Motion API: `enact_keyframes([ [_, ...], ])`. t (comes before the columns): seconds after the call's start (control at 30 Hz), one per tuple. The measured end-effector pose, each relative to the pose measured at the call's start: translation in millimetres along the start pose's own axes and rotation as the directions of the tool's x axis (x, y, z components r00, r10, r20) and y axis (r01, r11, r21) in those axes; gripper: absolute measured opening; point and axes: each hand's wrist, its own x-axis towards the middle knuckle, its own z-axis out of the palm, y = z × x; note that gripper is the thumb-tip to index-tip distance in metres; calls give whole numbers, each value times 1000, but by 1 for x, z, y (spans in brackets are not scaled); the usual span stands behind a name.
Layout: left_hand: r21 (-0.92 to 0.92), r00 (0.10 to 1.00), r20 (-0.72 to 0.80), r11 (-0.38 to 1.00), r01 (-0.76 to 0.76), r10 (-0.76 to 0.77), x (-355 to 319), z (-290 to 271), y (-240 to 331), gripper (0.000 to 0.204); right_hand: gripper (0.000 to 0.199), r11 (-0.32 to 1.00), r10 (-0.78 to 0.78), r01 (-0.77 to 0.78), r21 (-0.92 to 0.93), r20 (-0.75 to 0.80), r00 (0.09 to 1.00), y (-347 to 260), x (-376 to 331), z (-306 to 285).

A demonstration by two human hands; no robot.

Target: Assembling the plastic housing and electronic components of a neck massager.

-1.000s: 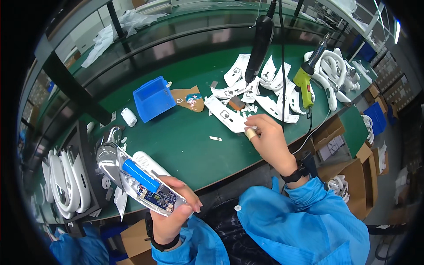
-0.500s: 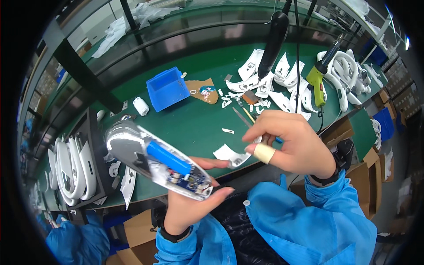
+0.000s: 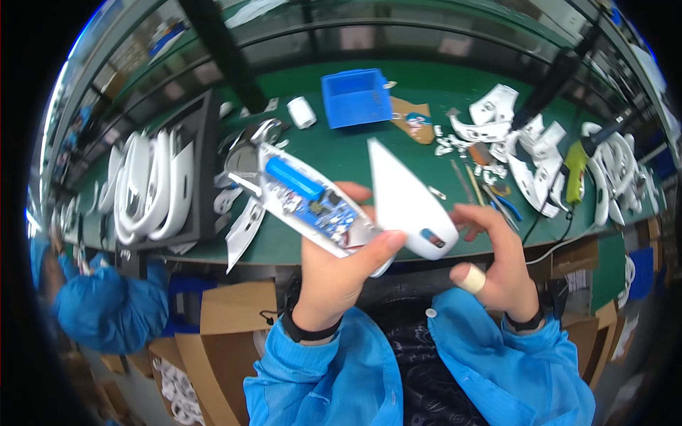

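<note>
My left hand (image 3: 337, 273) is closed around an opened white handheld device housing (image 3: 302, 224), from which a blue cylindrical battery (image 3: 295, 177) and a blue circuit board (image 3: 330, 216) show. The far end of the device has a clear, shiny head (image 3: 245, 157). Beside the housing, a pointed white cover (image 3: 406, 202) with a small dark oval window stands tilted, its lower edge by my left thumb. At the cover's right edge are the fingers of my right hand (image 3: 501, 259), open, its bandaged thumb apart from the cover. Whether those fingers bear any of its weight I cannot tell.
A blue bin (image 3: 355, 99) stands at the back beside a cardboard scrap (image 3: 414, 121). White shells (image 3: 536, 174), a dark hanging driver (image 3: 554, 78) and a yellow-green hot-air tool (image 3: 575, 170) are at right. A black tray (image 3: 206, 177) of white housings is left. A co-worker's blue sleeve (image 3: 106, 305) shows lower left.
The view has turned left. The white cover now stands beside the opened device, with my right hand at its edge. My left hand still holds the housing.
</note>
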Motion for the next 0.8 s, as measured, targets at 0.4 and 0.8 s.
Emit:
enact_keyframes([
  [0.4, -114, 997, 79, 993, 20, -11, 4, -10, -6, 61, 64, 957, -102, 49, -285, -172, 980, -3, -9, 37],
  [0.8, -506, 967, 246, 843, 182, -61, 20, -11, -12, 62, 65, 756, 241, -117, 644, -107, 965, -13, -1, 21],
])
